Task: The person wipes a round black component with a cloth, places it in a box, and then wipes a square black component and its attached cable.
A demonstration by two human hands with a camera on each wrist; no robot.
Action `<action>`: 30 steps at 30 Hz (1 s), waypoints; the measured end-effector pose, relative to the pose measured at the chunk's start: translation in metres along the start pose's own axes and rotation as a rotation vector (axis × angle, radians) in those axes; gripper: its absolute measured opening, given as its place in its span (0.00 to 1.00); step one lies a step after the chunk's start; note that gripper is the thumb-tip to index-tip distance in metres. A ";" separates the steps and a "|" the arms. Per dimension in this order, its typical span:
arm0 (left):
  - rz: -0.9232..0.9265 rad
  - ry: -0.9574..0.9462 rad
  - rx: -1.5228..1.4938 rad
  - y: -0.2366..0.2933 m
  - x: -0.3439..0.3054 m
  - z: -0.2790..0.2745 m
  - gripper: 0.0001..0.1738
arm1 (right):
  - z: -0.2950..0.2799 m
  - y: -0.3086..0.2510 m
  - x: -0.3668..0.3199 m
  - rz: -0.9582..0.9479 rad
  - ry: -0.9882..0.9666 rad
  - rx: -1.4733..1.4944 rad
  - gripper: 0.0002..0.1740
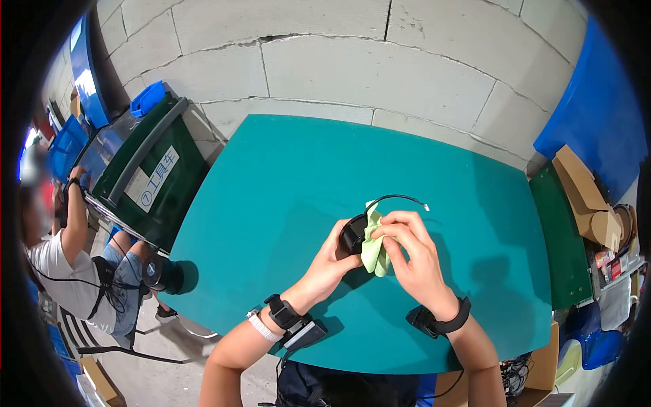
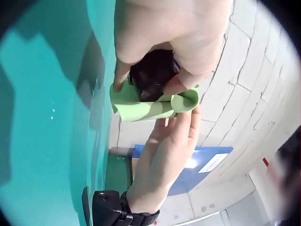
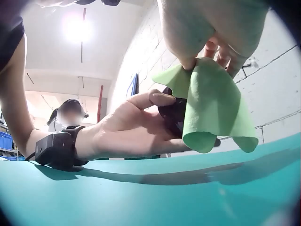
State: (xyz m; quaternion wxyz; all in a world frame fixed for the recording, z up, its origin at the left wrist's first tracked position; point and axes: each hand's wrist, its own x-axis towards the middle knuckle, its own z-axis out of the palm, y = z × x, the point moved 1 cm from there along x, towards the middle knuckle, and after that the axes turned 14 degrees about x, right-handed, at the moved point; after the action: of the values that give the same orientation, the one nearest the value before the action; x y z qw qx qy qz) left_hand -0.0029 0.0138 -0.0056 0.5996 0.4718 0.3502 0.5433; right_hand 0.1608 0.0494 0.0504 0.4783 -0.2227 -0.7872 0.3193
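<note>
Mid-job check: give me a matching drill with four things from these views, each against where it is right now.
Things:
1. black device
2. green cloth
3. black cable
4. green cart

Places:
a. stands beside the table, at its left edge
b. pinched by the right hand
c. arcs from the device out above the tabletop
d. held in the left hand

Pairs: 1-d, 2-b, 3-c, 4-a

the device [image 1: 353,234] sits in the left hand [image 1: 327,266] over the table [image 1: 271,203], with the cloth [image 1: 373,252] between it and the right hand [image 1: 415,259]. a cart [image 1: 146,180] stands left of the table, cartons [image 1: 588,200] to its right and a wall [image 1: 352,68] behind.
</note>
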 end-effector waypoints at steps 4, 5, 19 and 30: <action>0.001 0.022 0.110 0.004 0.002 0.001 0.32 | -0.001 -0.005 0.001 -0.012 -0.015 0.013 0.08; -0.019 0.014 0.112 0.006 0.001 0.001 0.34 | -0.001 -0.006 0.001 0.014 -0.009 0.026 0.09; -0.074 -0.030 -0.232 0.011 -0.004 0.006 0.34 | -0.007 0.006 0.000 0.241 -0.097 0.102 0.20; -0.108 -0.049 -0.216 0.007 -0.003 0.003 0.30 | -0.013 0.008 -0.001 0.247 -0.224 0.067 0.32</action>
State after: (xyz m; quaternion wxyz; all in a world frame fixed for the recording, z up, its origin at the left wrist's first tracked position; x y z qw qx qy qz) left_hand -0.0025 0.0103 0.0013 0.6837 0.3983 0.2999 0.5329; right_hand 0.1733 0.0581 0.0480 0.3518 -0.2647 -0.7912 0.4244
